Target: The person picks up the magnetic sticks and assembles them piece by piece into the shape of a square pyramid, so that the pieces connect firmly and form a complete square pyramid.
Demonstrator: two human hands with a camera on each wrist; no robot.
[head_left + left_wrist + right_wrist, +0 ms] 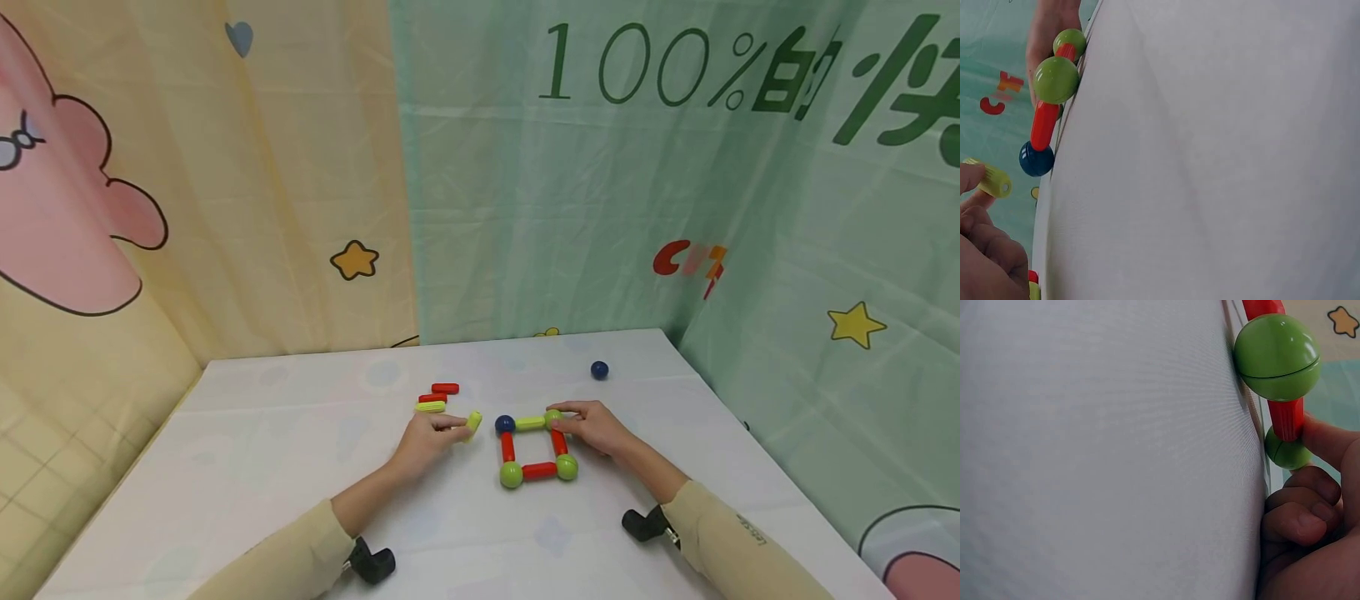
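Yellow-green rod (475,419), farthest green ball (552,417), partly finger-covered, pinched by left and right hands (424,443) (597,426) respectively

Legible lettering: "100%的" (662,71) on the green backdrop (525,208).
Print is dark green; the next large character (887,79) is cut off by the frame. Below, a red C-shaped mark (665,260), undetermined as a letter. Right sleeve (723,525) bears small illegible lettering (752,530).

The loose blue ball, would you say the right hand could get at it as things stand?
Probably yes: nothing visible stands between the right hand and the loose blue ball, though the fingers hold a green ball and would likely need to let go first.
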